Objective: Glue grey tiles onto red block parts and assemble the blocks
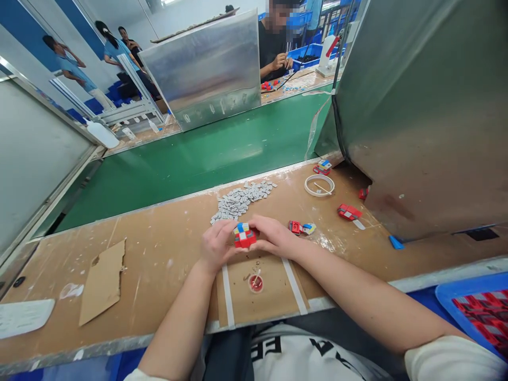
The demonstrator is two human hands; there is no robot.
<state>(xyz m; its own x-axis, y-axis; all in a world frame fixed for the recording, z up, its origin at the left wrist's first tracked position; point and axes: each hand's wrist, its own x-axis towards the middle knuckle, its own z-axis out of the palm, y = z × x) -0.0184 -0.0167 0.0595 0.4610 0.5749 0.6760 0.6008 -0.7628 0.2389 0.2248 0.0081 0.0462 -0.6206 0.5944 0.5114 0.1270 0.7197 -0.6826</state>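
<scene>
A small red toy car [245, 237] with a blue, white and yellow top is held up between both hands over the workbench. My left hand [217, 244] is closed on its left side, and my right hand [272, 236] grips its right side with thumb and fingers. Below the hands, a small round cup [256, 283] of red stuff with a thin stick in it stands on a taped cardboard sheet [273, 296]. Beyond the hands lies a heap of small grey pieces [242, 201]. Red toy parts [301, 228] rest just right of my right hand.
A tape roll [319, 186] and further red toy cars [349, 212] lie at the right, near a metal panel [428, 116]. Cardboard [103, 283] lies left. A blue tray [446, 299] of red parts stands lower right. Across the green conveyor belt [198, 164], a person [273, 47] sits working.
</scene>
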